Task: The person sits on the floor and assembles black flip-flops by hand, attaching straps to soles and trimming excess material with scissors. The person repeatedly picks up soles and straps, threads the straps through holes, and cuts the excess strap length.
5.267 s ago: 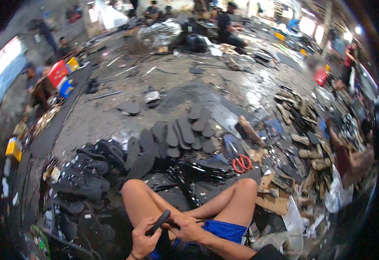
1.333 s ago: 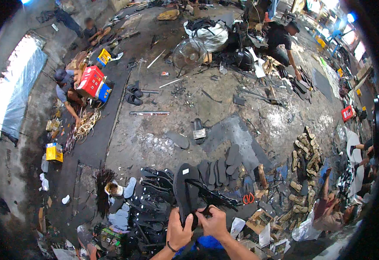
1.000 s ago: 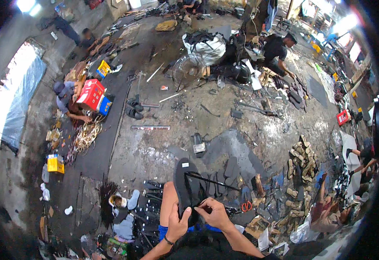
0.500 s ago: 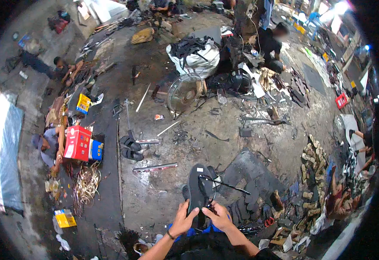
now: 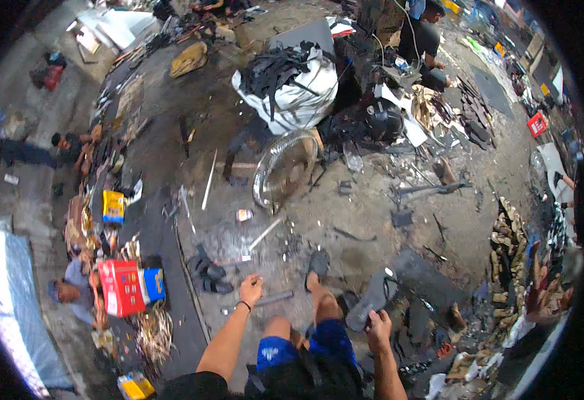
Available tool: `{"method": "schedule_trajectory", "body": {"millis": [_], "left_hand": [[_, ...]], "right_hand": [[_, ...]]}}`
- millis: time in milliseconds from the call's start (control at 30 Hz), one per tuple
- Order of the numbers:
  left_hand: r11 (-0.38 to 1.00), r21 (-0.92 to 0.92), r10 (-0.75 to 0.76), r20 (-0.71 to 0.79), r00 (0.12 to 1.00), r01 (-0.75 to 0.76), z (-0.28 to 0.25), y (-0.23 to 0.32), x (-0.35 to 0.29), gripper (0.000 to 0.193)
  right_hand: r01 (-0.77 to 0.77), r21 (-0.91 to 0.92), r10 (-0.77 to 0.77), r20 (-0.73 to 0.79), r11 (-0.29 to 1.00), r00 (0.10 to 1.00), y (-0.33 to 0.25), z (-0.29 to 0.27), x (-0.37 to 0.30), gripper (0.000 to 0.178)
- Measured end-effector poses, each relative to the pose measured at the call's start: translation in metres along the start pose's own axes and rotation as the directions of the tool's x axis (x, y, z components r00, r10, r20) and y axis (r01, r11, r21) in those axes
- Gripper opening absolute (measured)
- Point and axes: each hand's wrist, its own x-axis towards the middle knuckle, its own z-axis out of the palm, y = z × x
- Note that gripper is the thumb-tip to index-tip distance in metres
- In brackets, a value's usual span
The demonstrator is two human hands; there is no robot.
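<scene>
Head view: right grip [image 5: 378, 328] clasps grey sandal [image 5: 370, 298]; left grip [image 5: 250, 291] released, loosely curled.

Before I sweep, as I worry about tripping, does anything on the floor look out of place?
Yes: a pale strip left of the fan and a second strip nearer the left hand lie loose, at differing angles.

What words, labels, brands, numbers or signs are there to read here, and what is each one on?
Nothing is clear enough to quote.
Red box at lower left: printed marks, too small and blurred.
Blue box beside it: light markings, blurred.
Yellow box farther up: dark print, too small.
Blue shorts: a pale emblem, no legible word.
Flip-flop in the right hand: a small white patch, no visible lettering.
</scene>
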Motion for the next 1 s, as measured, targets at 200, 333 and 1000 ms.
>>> {"method": "schedule_trajectory", "body": {"millis": [200, 333, 1000], "left_hand": [[0.987, 0.146, -0.069, 0.025, 0.997, 0.064, 0.062, -0.084, 0.283, 0.068], [0.902, 0.425, 0.14, -0.123, 0.982, -0.076, 0.098, -0.112, 0.445, 0.08], [0.793, 0.507, 0.253, 0.229, 0.94, -0.337, 0.149, -0.131, 0.409, 0.062]], "right_hand": [[0.014, 0.076, 0.005, -0.236, 0.997, 0.972, 0.048, 0.037, 0.105, 0.035], [-0.08, -0.198, 0.007, -0.343, 0.977, 0.939, 0.101, 0.028, 0.138, 0.048], [-0.143, 0.191, 0.223, -0.519, 0.971, 0.825, 0.191, 0.122, 0.102, 0.019]]}}
